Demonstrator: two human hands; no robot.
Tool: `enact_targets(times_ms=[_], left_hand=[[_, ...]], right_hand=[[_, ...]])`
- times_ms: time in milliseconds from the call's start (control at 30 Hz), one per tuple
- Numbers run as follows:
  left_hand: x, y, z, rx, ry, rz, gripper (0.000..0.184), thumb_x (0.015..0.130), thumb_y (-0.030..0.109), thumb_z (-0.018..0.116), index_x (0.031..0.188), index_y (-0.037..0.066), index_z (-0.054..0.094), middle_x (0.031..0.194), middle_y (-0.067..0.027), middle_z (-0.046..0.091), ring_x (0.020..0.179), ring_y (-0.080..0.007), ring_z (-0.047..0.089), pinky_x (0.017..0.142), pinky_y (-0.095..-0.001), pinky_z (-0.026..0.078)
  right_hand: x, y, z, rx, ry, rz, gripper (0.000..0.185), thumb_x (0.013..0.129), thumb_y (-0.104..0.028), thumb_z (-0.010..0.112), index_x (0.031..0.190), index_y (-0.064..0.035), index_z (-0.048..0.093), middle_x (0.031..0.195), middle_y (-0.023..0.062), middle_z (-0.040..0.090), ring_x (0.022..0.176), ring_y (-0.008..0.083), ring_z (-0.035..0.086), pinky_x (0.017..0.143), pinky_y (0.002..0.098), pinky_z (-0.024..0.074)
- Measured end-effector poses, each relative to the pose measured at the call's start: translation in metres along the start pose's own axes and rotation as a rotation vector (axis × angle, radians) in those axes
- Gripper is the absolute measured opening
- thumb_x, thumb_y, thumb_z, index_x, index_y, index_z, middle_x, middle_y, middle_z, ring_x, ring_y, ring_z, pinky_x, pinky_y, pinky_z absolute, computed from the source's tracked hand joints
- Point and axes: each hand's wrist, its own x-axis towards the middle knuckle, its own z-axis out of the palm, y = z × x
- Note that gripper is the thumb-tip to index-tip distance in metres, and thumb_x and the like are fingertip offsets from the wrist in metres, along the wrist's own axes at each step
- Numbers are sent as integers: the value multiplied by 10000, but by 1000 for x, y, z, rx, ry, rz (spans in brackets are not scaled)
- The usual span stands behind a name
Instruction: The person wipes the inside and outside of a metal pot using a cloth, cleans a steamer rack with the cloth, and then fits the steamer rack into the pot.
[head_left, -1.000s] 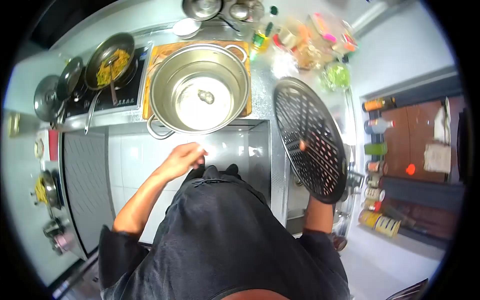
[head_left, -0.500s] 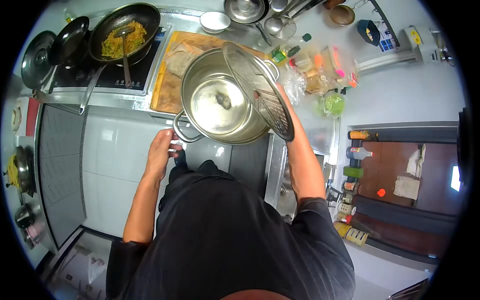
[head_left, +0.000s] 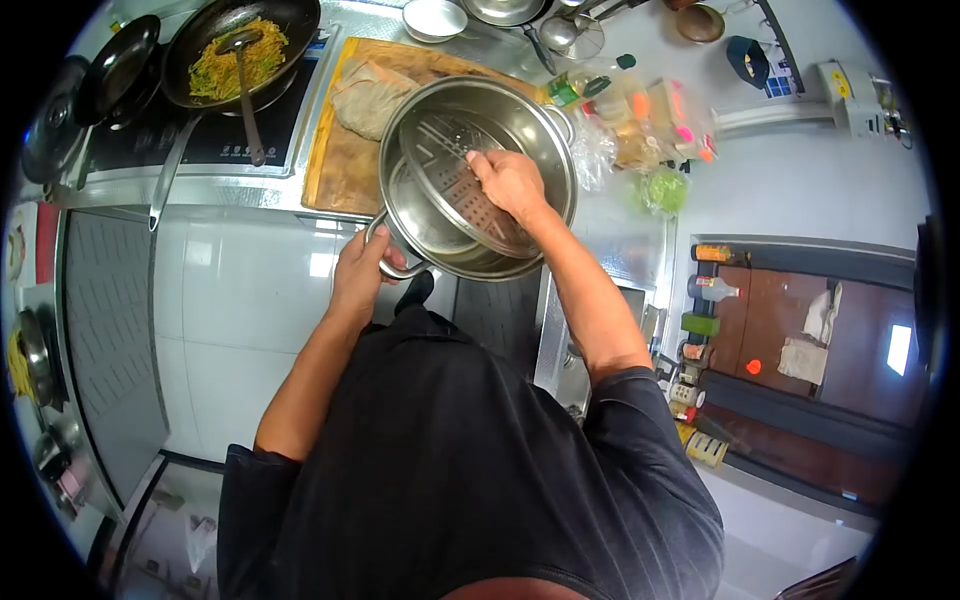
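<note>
A large stainless steel pot [head_left: 562, 205] rests at the counter's front edge, partly over the wooden cutting board [head_left: 335, 180]. My left hand [head_left: 360, 268] is closed round the pot's near loop handle. Inside the pot's mouth lies a round perforated steamer rack [head_left: 455, 185], tilted, with the pot's inner wall showing around it. My right hand [head_left: 510, 185] reaches in from the right and grips the rack, its fingers curled over the upper face; the fingertips are partly hidden. A cloth-like beige bundle [head_left: 370, 98] sits on the board beside the pot.
At the left, a wok [head_left: 180, 60] of noodles with a spatula stands on the cooktop [head_left: 220, 150], its long handle jutting past the counter edge. Bottles and plastic bags [head_left: 640, 130] crowd the right. A white bowl [head_left: 435, 18] stands behind the board.
The rack has gone from upright at the pot's right rim to tilted inside the pot, moved by my right hand. My left hand has closed on the pot's handle.
</note>
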Motion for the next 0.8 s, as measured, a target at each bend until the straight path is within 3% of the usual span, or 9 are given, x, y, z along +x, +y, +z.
enact_targets(times_ms=[100, 267, 433, 500, 633, 800], left_hand=[[3, -7, 3, -38, 47, -2, 330, 1021, 347, 465, 819, 87, 489, 689, -68, 580, 590, -145, 562, 515, -267, 438], [3, -8, 2, -18, 37, 0, 328, 1008, 328, 486, 794, 80, 491, 665, -68, 566, 603, -147, 547, 552, -275, 435], [8, -10, 3, -11, 58, 15, 348, 1009, 335, 473, 772, 79, 484, 654, -63, 548, 604, -143, 522, 579, -270, 420], [9, -13, 5, -10, 68, 42, 356, 1011, 329, 468, 760, 77, 488, 645, -61, 540, 604, -140, 509, 591, -269, 413], [8, -14, 12, 44, 135, 103, 390, 1014, 314, 455, 717, 66, 500, 616, -54, 516, 601, -135, 474, 609, -272, 394], [12, -20, 16, -50, 192, 89, 400, 1012, 315, 459, 704, 65, 507, 601, -46, 499, 598, -129, 460, 598, -280, 380]], right_hand=[[3, 10, 32, -161, 37, -64, 506, 924, -476, 493, 772, -44, 707, 805, 215, 681, 788, 405, 654, 741, 483, 518], [-2, 4, 52, -242, 114, -34, 439, 910, -421, 550, 738, -48, 707, 757, 192, 687, 736, 381, 671, 730, 486, 532], [-5, 2, 22, -189, -73, 17, 460, 896, -458, 574, 808, -37, 738, 832, 224, 693, 841, 377, 678, 797, 460, 529], [-14, 7, 7, -19, -347, 14, 513, 859, -532, 611, 959, -46, 742, 933, 245, 693, 941, 369, 670, 856, 429, 516], [-10, 24, 19, 12, -293, -64, 665, 768, -613, 688, 1117, -47, 682, 997, 209, 700, 961, 365, 666, 867, 420, 507], [-16, 10, 9, -15, -235, -11, 647, 717, -592, 754, 1008, -18, 689, 928, 199, 700, 931, 364, 667, 833, 439, 510]])
